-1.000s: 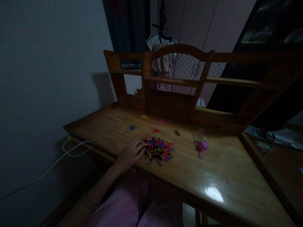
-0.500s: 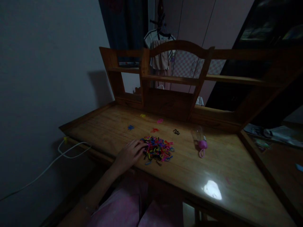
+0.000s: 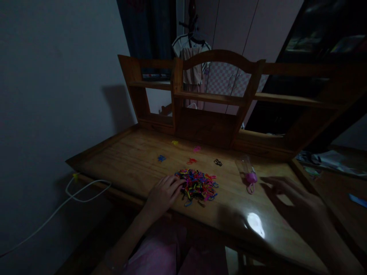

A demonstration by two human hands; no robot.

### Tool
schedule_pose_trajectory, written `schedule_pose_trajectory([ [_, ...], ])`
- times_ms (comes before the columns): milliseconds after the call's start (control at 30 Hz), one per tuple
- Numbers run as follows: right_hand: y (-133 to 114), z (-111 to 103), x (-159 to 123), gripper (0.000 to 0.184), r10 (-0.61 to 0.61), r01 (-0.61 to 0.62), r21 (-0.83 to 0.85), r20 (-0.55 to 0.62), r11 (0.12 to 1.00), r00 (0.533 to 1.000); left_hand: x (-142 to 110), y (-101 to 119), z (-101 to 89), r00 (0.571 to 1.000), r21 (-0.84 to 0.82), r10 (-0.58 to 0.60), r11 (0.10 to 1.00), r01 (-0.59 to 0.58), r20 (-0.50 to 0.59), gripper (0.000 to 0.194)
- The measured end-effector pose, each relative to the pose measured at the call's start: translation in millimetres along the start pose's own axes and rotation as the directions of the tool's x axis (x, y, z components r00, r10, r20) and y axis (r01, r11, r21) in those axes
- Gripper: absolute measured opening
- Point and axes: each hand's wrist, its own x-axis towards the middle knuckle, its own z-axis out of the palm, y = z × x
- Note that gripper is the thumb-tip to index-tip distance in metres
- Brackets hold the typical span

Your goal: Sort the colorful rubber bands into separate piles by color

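Note:
A heap of multicoloured elastic hair bands lies near the front edge of the wooden desk. My left hand rests at the heap's left side, fingers stretched out and slightly bent, with the tips touching the bands. Over the right part of the desk is my right hand, a little blurred, thumb and fingers apart and nothing visible between them. Its fingertips are just right of a clear plastic bottle with a purple cap and pink loop, lying on its side.
Behind the heap lie small separate groups of bands: blue, yellow, pink, red and black. A wooden shelf unit borders the desk's back. A white cable hangs at the left edge.
My right hand has come into view from the right, near the bottle. My left hand stays at the heap's left side. The view has shifted slightly.

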Motion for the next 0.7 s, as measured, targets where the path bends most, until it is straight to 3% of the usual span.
schedule_pose_trajectory([
  [133,-10.9,59.9,56.3,0.014,-0.012,-0.031,0.185,0.228,0.982,0.974,-0.8,0.5,-1.1,1.0,0.005,-0.011,1.0,0.011,-0.009,0.031],
  [233,-14.5,105.5,89.1,0.013,-0.032,-0.034,0.27,0.235,0.962,0.971,-1.1,0.9,-1.8,1.0,0.003,-0.007,1.0,0.007,-0.022,0.03],
  [367,-10.1,143.8,91.6,0.015,0.08,-0.16,0.35,0.232,0.923,0.969,-0.8,1.7,-2.9,1.0,-0.01,-0.017,1.0,0.016,-0.019,0.03],
  [533,-6.3,151.4,73.6,0.016,0.097,-0.226,0.399,0.317,0.889,0.943,-1.7,1.1,-2.1,0.999,-0.035,-0.049,0.998,0.049,-0.017,0.029],
  [700,-27.0,141.9,73.3,0.017,0.033,-0.22,0.474,0.371,0.852,0.928,-1.9,0.7,-1.9,0.997,-0.07,-0.074,0.995,0.073,-0.021,0.021],
])
